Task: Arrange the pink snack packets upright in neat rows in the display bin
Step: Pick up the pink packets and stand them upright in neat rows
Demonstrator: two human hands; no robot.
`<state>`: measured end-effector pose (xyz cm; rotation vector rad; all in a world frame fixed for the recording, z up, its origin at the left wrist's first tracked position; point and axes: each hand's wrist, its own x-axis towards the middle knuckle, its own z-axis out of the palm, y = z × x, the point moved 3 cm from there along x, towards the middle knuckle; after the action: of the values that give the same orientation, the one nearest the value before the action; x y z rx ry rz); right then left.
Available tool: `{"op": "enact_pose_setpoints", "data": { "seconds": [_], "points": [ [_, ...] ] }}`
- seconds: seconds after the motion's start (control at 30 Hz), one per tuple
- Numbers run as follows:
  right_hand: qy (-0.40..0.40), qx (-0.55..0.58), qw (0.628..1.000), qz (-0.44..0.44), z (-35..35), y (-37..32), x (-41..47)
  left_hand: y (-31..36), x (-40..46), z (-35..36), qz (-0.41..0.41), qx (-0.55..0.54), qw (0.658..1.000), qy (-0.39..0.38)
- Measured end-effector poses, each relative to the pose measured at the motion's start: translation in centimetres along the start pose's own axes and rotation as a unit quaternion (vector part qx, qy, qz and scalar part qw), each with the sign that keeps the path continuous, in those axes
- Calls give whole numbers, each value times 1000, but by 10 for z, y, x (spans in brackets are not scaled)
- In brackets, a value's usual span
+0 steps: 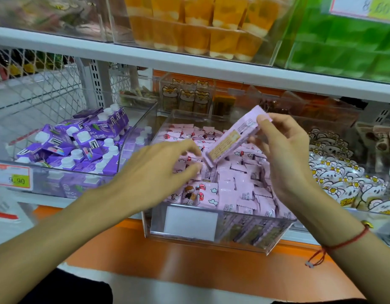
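A clear display bin (275,238) on the orange shelf holds several pink snack packets (238,194), most standing upright in rows. My right hand (284,154) pinches one long pink packet (231,139) by its upper end and holds it tilted above the bin, back side facing me. My left hand (159,170) reaches into the bin's left side, its fingertips touching a pink packet (189,161) among those in the pile; whether it grips that packet is unclear.
A clear bin of purple drink cartons (80,145) stands to the left with a price tag (12,178). White flower-printed packets (343,181) fill the bin on the right. An upper shelf edge (189,62) runs overhead, with orange pouches (200,29) above it.
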<state>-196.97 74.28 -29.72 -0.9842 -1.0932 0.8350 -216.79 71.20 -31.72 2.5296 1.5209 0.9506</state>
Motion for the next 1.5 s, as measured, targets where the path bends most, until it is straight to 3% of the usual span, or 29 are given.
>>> {"op": "enact_pose_setpoints", "data": {
  "seconds": [0.07,0.27,0.37,0.43,0.5,0.6,0.67,0.73,0.83,0.93,1.0,1.07,1.2,1.5],
  "points": [
    [3,27,999,42,0,1,-3,1,1,-5,-35,-71,995,64],
    [-59,97,984,139,11,7,-13,10,1,-2,12,-90,994,62],
    [-70,18,985,155,7,11,-10,6,2,-3,-34,-152,986,53],
    [-72,-105,988,87,2,10,-8,6,3,-3,-87,-225,970,38],
    [-134,-217,965,-51,5,2,-15,5,5,-4,-131,-274,952,38],
    [-259,-371,867,-210,14,-6,-29,1,8,-2,-198,-330,922,35],
    [-271,-417,831,-248,17,-4,-32,2,9,-1,-229,-377,898,15],
    [-263,-403,846,-230,17,-3,-30,4,9,1,-238,-414,879,-4],
    [-257,-341,889,-166,15,1,-24,-1,8,2,-217,-354,909,22],
    [-218,-213,952,-24,8,8,-14,-4,4,-4,-120,-165,976,76],
    [-197,-154,967,51,4,15,-9,-5,2,-7,-50,-29,995,85],
    [-184,-121,972,83,2,19,-7,-3,1,-6,-3,32,998,57],
    [-188,-94,974,88,3,21,-6,0,-1,2,43,52,997,-25],
    [-184,-56,981,9,12,23,-5,-6,-1,11,59,145,980,-122]
  ]
}}
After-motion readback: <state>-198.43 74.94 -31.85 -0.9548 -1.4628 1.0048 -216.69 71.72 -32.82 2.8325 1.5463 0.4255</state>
